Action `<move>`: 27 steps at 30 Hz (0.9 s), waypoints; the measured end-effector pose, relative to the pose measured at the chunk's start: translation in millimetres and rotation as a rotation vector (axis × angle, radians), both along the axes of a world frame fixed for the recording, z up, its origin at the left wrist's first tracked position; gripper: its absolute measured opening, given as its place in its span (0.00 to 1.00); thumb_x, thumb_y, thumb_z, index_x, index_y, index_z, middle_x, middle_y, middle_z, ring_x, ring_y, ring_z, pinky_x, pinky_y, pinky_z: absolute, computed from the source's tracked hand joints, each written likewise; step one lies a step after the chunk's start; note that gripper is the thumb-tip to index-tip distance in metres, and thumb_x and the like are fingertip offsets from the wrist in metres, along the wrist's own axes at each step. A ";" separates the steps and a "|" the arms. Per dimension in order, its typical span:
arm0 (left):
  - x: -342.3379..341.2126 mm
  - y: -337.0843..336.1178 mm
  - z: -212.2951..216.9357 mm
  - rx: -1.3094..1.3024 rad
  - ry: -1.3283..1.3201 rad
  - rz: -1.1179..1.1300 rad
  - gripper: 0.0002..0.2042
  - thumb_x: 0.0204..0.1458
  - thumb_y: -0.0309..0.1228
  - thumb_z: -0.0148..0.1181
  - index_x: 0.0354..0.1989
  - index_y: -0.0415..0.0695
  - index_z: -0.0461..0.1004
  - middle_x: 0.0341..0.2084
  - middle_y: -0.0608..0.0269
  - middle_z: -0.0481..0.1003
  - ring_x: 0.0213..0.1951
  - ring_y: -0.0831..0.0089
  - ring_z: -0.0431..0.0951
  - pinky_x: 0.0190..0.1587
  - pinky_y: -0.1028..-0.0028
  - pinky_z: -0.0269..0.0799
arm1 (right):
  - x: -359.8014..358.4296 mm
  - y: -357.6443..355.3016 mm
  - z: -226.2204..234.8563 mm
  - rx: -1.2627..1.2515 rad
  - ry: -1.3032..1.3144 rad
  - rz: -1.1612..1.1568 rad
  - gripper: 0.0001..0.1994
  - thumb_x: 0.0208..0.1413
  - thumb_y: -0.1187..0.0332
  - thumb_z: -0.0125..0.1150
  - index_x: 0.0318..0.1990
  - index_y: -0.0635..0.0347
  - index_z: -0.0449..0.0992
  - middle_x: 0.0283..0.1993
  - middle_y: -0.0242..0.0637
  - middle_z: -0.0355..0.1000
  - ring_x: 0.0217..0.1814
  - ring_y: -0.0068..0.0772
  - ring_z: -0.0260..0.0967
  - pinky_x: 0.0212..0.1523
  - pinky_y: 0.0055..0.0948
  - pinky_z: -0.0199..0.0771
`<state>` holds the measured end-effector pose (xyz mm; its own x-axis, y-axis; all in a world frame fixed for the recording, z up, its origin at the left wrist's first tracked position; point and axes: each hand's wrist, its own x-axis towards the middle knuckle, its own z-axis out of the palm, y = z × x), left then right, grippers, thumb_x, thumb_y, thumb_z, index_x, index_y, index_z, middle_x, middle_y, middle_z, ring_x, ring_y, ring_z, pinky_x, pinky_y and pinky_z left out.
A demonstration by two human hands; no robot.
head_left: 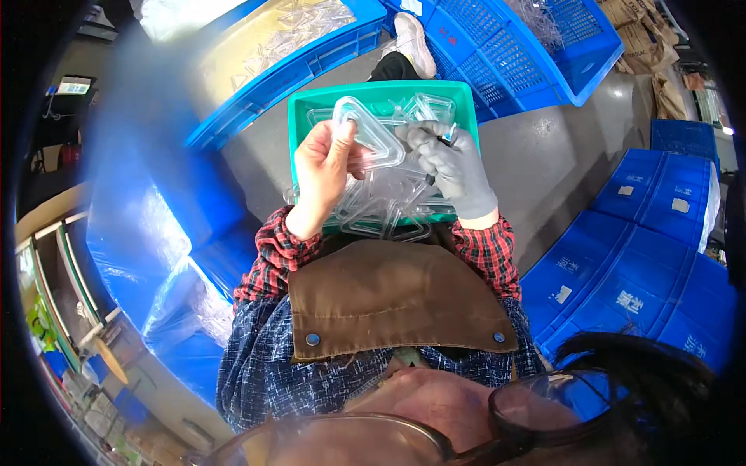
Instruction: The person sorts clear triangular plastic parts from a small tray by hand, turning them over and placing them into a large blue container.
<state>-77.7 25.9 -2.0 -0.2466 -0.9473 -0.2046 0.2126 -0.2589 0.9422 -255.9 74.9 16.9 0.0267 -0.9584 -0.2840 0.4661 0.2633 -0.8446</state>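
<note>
My bare left hand (pixel 322 167) pinches a clear plastic triangular frame (pixel 373 140) with rounded corners, tilted up above the green bin (pixel 299 109). On my right hand (pixel 458 167) is a grey glove; its fingers are closed around a small thin tool (pixel 449 137) with dark parts and a shiny tip, mostly hidden by the glove. My right fingertips are close to the right corner of the frame; I cannot tell if they touch it. More clear triangular pieces (pixel 381 206) lie heaped in the bin under both hands.
Beyond the bin stands a blue crate (pixel 272 81) with more clear pieces. Another blue crate (pixel 505 62) is at the far right, beside a light shoe (pixel 414 46). Blue folded boxes (pixel 614 279) lie on the right. Blue stacks in clear wrap (pixel 167 225) stand on the left.
</note>
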 end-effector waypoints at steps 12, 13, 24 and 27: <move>3.7 8.5 0.4 0.259 0.163 0.061 0.10 0.52 0.36 0.53 0.31 0.42 0.69 0.16 0.66 0.72 0.13 0.83 0.68 0.11 0.85 0.59 | 20.2 12.1 -4.2 -0.541 0.777 -0.064 0.10 0.50 0.74 0.52 0.41 0.65 0.68 0.36 0.43 0.69 0.38 0.39 0.68 0.38 0.31 0.67; 3.8 9.6 -1.1 0.266 0.181 0.048 0.09 0.52 0.37 0.53 0.31 0.43 0.69 0.16 0.66 0.72 0.13 0.83 0.68 0.11 0.85 0.58 | 23.1 11.8 -8.0 -0.632 0.912 -0.105 0.10 0.49 0.73 0.53 0.40 0.63 0.69 0.36 0.43 0.69 0.37 0.43 0.67 0.36 0.33 0.67; -3.1 13.9 3.2 0.304 0.165 0.085 0.11 0.53 0.36 0.52 0.38 0.43 0.70 0.13 0.70 0.68 0.11 0.84 0.64 0.08 0.86 0.54 | 32.7 12.5 -15.1 -0.610 1.001 -0.154 0.11 0.45 0.72 0.57 0.38 0.57 0.70 0.34 0.39 0.69 0.35 0.43 0.65 0.34 0.35 0.64; -3.3 11.8 7.8 0.289 0.141 0.062 0.11 0.52 0.36 0.52 0.39 0.42 0.70 0.13 0.70 0.68 0.11 0.84 0.64 0.07 0.86 0.54 | 32.4 13.1 -17.7 -0.615 1.026 -0.185 0.11 0.44 0.73 0.57 0.38 0.58 0.70 0.33 0.40 0.68 0.34 0.44 0.65 0.34 0.36 0.64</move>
<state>-81.0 37.7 5.8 -0.2357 -0.8689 -0.4353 0.3593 -0.4941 0.7917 -223.6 88.0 -0.8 -0.0951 -0.9062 0.4120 -0.5060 -0.3124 -0.8039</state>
